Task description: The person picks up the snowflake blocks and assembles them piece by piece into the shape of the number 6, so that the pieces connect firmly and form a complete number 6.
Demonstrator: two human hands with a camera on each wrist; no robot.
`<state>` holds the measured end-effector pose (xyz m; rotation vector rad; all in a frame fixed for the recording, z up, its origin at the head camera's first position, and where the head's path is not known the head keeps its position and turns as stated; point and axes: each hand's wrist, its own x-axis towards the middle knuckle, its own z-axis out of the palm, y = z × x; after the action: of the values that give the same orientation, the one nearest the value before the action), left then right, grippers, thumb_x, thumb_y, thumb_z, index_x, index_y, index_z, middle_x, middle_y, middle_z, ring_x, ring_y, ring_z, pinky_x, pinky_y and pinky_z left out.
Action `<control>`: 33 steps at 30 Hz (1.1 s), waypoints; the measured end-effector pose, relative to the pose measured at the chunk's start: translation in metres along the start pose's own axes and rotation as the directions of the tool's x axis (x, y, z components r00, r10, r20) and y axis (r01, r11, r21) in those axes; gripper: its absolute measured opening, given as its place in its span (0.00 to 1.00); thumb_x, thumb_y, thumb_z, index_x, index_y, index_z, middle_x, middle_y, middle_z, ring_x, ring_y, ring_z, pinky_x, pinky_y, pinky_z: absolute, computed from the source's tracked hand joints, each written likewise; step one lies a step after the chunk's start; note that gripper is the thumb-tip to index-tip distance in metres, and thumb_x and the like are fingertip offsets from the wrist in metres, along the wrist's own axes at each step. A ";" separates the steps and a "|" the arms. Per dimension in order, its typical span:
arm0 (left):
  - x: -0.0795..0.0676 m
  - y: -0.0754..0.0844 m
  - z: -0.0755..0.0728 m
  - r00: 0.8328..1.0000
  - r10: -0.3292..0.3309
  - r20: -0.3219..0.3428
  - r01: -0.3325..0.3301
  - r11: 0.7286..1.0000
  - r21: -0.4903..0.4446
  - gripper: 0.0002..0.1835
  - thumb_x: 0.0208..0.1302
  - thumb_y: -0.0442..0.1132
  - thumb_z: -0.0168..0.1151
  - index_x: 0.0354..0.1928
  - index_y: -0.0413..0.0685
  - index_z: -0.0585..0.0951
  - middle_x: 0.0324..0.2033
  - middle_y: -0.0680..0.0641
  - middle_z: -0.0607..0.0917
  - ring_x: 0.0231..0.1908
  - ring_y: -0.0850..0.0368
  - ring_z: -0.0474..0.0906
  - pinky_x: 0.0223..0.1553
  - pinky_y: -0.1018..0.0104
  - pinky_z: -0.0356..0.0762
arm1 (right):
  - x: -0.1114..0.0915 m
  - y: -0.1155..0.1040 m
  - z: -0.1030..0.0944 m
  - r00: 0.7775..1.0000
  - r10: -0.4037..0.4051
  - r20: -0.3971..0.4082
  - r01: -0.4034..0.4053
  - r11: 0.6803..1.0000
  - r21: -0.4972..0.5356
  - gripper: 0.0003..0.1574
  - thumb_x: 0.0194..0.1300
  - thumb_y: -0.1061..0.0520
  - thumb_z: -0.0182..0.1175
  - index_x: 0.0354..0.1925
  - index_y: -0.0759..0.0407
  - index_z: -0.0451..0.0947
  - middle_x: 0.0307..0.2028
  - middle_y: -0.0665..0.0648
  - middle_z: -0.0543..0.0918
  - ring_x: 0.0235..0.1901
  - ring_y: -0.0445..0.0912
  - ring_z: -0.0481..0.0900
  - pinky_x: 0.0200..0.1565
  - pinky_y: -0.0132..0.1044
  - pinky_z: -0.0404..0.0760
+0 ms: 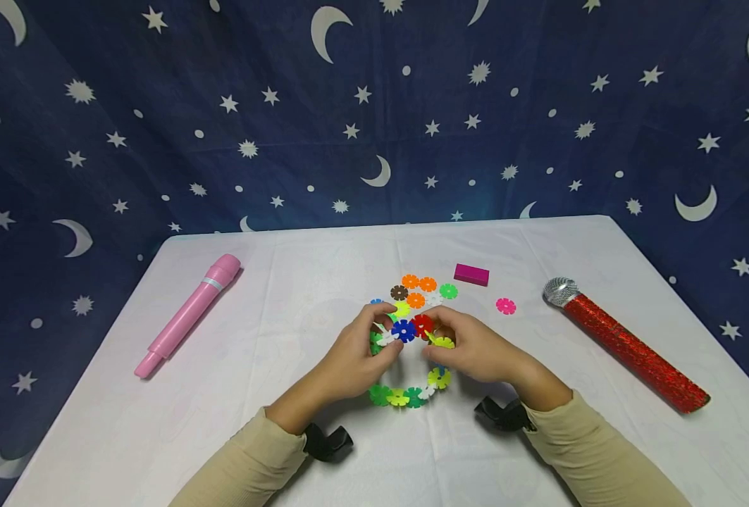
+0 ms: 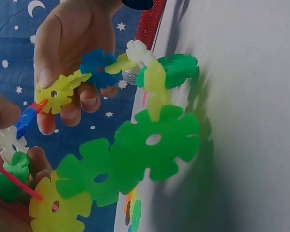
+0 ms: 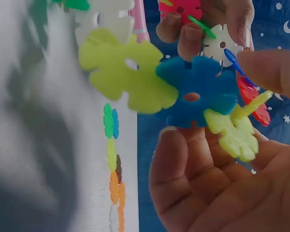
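Observation:
Both hands hold up a ring-shaped chain of interlocking notched plastic flower discs [image 1: 403,330]. My left hand [image 1: 355,355] grips it at the left, its fingers and thumb around a white disc [image 2: 12,140] and a green one [image 2: 14,176]. On the right, my right hand [image 1: 475,345] pinches the chain by a yellow disc [image 2: 54,94], next to a red disc [image 1: 422,324]. Between the two hands the blue disc shows its face in the head view. The lower part of the ring, with green discs [image 1: 380,394], yellow and white ones, hangs toward me.
Loose flower discs, including orange ones [image 1: 415,301] and a brown one [image 1: 399,292], lie behind the hands. A pink disc [image 1: 505,306] and a magenta block [image 1: 472,274] lie farther right. A pink microphone [image 1: 187,317] is at left, a red glittery microphone [image 1: 628,345] at right.

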<state>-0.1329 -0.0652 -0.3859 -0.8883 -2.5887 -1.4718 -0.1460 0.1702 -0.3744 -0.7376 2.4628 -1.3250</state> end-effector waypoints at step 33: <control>0.003 -0.006 0.003 0.994 0.054 -0.092 -0.044 0.993 0.108 0.21 0.65 0.32 0.68 0.60 0.46 0.82 0.44 0.49 0.86 0.42 0.57 0.80 0.41 0.65 0.79 | 0.002 0.005 0.002 1.000 0.004 -0.024 -0.001 0.992 0.124 0.15 0.66 0.60 0.65 0.47 0.66 0.74 0.22 0.52 0.70 0.22 0.43 0.66 0.26 0.33 0.67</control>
<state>-0.1373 -0.0637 -0.3911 -0.8420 -2.5317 -1.3166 -0.1485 0.1702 -0.3791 -0.6923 2.3730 -1.4792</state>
